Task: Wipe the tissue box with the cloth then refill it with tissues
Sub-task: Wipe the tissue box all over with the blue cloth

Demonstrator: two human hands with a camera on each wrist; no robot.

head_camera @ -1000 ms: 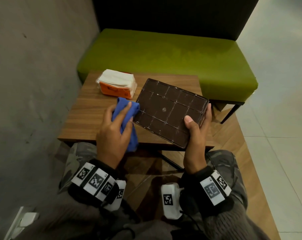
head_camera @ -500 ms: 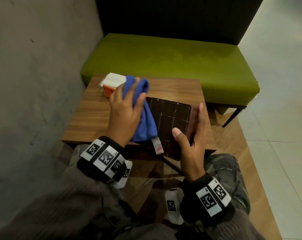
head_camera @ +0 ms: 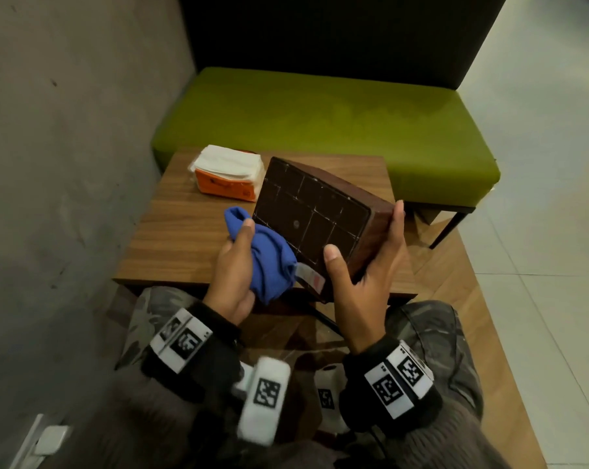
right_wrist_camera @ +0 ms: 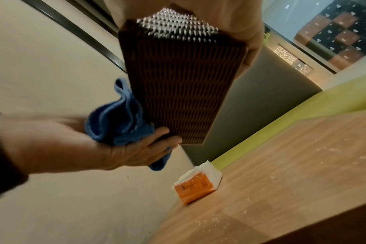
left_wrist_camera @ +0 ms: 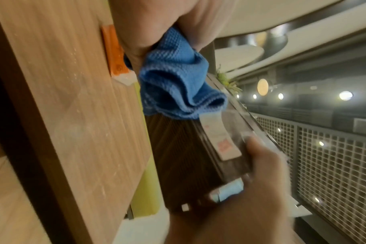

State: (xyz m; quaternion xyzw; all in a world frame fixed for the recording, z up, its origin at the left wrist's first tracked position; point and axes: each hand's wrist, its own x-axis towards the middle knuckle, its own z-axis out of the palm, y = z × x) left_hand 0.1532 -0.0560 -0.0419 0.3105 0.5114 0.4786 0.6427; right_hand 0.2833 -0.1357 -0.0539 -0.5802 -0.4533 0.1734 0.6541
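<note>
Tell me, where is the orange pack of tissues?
In the head view, the orange tissue pack lies on the wooden table's far left corner, just behind the brown tissue box.

Dark brown ribbed tissue box (head_camera: 315, 220) tilted above the surface's near edge, bunched blue cloth (head_camera: 269, 258) against its left end, orange tissue pack (head_camera: 227, 177) at the far left corner

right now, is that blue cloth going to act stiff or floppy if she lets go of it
Probably floppy: the blue cloth bunches into soft folds in the left hand, and its label hangs loose. It looks light, so it would likely drop in a limp heap. Its woven texture suggests it grips rather than slides on the ribbed tissue box.
</note>
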